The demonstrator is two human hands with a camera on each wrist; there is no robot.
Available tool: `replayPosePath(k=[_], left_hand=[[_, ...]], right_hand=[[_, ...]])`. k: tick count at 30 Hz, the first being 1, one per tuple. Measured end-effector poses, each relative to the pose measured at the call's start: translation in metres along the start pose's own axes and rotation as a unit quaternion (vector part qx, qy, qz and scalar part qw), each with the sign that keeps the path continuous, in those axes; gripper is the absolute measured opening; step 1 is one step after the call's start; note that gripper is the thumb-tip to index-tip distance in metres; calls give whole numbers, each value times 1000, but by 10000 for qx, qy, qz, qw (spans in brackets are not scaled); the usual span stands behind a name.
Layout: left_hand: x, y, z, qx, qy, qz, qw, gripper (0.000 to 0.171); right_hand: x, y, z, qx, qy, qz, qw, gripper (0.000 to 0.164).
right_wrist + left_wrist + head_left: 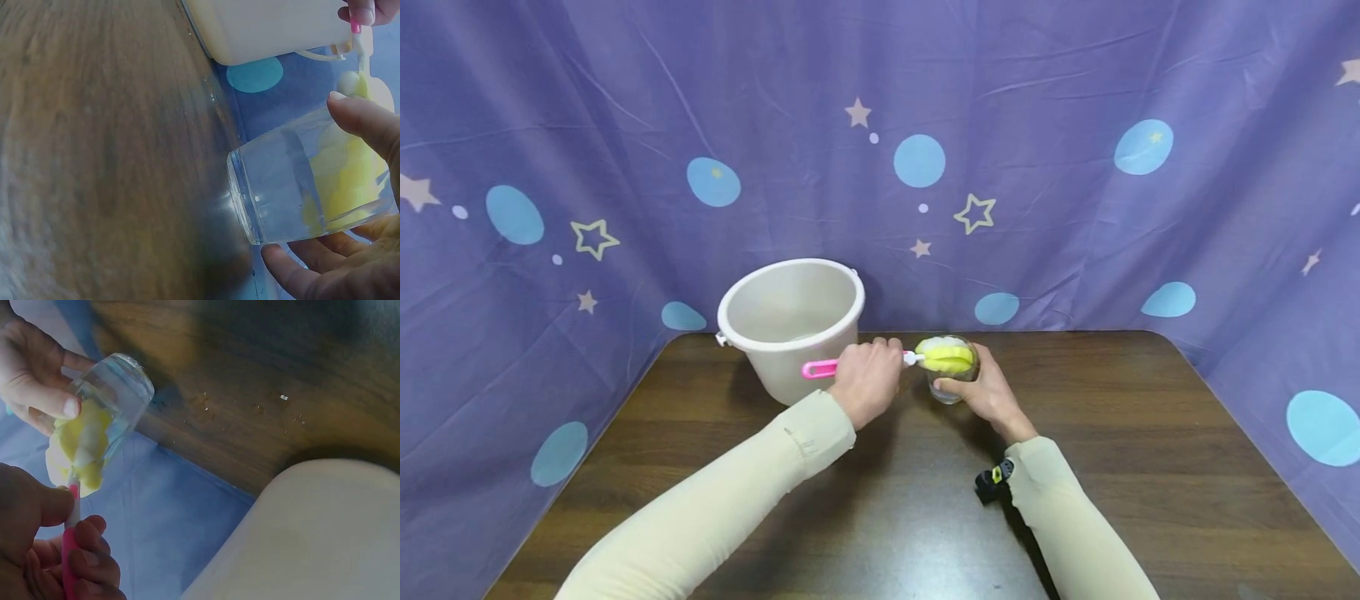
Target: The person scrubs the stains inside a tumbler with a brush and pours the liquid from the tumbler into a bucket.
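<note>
My left hand (871,379) grips the pink and white handle (70,550) of a sponge brush. The yellow and white sponge head (947,357) of the brush sits in the mouth of a clear drinking glass (281,181), with part of it bulging past the rim. My right hand (990,390) holds this glass round its side, thumb on one face and fingers on the other. In the right wrist view the thick glass base is near the tabletop. Some water shows inside the glass, below the sponge.
A large white bucket (790,367) stands at the back left of the dark wooden table (1112,433), just behind my left hand. Small water drops (284,397) dot the tabletop. A purple curtain (1037,125) with stars and blue circles hangs behind the table's far edge.
</note>
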State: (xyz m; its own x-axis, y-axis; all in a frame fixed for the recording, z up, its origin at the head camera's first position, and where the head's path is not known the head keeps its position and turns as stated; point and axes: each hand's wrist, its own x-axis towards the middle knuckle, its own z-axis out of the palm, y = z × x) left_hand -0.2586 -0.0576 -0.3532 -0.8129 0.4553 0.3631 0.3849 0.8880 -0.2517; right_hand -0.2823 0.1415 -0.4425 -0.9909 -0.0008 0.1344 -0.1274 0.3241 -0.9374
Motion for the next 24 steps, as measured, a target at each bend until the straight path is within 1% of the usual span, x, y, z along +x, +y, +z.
replayPosePath(k=[6, 10, 14, 20, 24], left_hand=[[-4, -1, 6, -232, -5, -126, 9997, 28], [-4, -1, 7, -287, -29, -175, 9994, 28], [-3, -1, 8, -405, -48, -232, 9989, 28], [-1, 2, 7, -568, -255, -371, 9974, 28], [-2, 0, 7, -587, -235, -388, 9972, 28]], right_hand=[[1, 0, 2, 18, 29, 18, 10000, 84], [1, 0, 1, -10, 19, 64, 10000, 85], [1, 0, 0, -68, 36, 79, 9999, 85], [0, -1, -1, -76, 19, 86, 9999, 85], [0, -3, -1, -101, -14, 152, 9998, 86]])
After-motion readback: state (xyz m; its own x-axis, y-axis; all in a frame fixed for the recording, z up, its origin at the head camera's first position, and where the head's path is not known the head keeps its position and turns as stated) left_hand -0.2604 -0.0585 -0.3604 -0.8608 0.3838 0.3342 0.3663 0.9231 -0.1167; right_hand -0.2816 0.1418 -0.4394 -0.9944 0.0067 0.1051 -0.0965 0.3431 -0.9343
